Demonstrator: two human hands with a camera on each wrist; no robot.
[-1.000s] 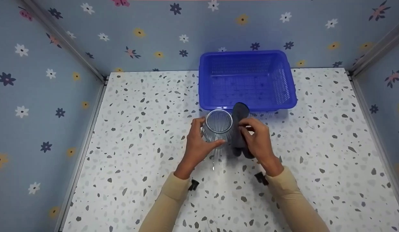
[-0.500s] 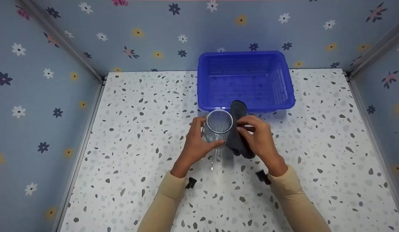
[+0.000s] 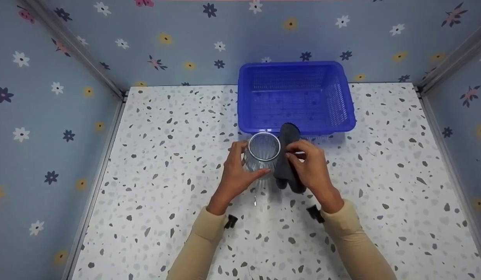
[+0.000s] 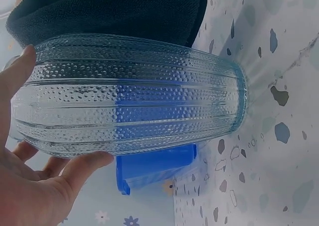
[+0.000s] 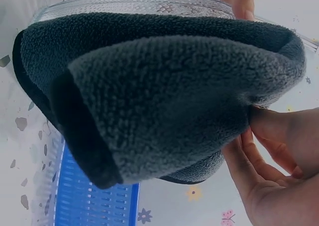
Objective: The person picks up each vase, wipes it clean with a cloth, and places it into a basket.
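Observation:
A tall clear glass vase (image 4: pixel 144 94), ribbed and dotted with small bumps, stands upright on the speckled table in front of the basket. Around its upper part my left hand (image 3: pixel 236 173) curls, with the thumb on the near side. My right hand (image 3: pixel 312 165) pinches a folded dark grey fluffy cloth (image 5: pixel 164 101) between thumb and fingers. The cloth hangs down along the right side of the vase, close against it. In the right wrist view the cloth hides most of the glass. Whether they touch all along is hard to tell.
A blue plastic basket (image 3: pixel 244 97) with slotted walls stands behind the vase, against the flowered back wall (image 3: pixel 194 39). Flowered side panels rise left and right of the white speckled table (image 3: pixel 166 155).
The cloth in my right hand has shifted slightly: its lower end swung left toward the vase, then partly back. My left hand and the vase have stayed in place.

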